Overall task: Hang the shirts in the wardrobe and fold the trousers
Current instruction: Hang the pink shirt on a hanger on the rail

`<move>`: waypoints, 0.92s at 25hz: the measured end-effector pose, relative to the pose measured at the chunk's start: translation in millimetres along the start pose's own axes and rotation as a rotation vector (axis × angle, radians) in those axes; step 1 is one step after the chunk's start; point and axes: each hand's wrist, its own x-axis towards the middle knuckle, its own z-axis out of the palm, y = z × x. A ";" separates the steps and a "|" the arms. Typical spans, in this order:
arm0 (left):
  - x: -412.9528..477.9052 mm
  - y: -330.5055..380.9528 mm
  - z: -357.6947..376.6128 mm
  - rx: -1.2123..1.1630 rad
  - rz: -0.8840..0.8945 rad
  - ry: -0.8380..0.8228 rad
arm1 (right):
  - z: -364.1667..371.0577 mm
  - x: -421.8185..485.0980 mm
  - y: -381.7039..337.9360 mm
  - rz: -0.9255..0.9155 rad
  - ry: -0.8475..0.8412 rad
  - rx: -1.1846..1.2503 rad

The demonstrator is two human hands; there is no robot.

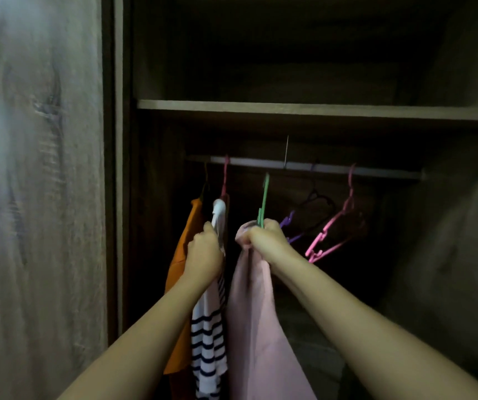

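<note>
Spare hangers and bare wood around the clothes rail

Three empty hangers hang from the right half of the rail (318,168): a pink hanger (333,226) furthest right and tilted, a black hanger (315,202) further back in the dark, and a purple hanger (288,220) low and left of it, only partly in view. A thin metal pin (287,150) stands upright at the middle of the rail. A shelf board (289,109) runs just above the rail, and a blurred wood-grain panel (35,197) stands well to its left.
</note>
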 end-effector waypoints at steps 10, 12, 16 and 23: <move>5.4 -17.4 -2.2 -0.063 0.072 -0.063 | 14.3 85.9 -34.8 -0.041 0.107 -0.066; 5.1 -17.5 -1.6 -0.070 0.081 -0.083 | 18.6 100.7 -41.1 -0.053 0.076 -0.034; 5.0 -19.2 2.2 -0.068 0.102 -0.034 | 24.1 121.0 -31.5 -0.037 0.058 -0.110; 3.4 -12.8 -0.7 -0.066 0.127 -0.004 | 19.1 115.1 -9.3 -0.028 0.087 -0.158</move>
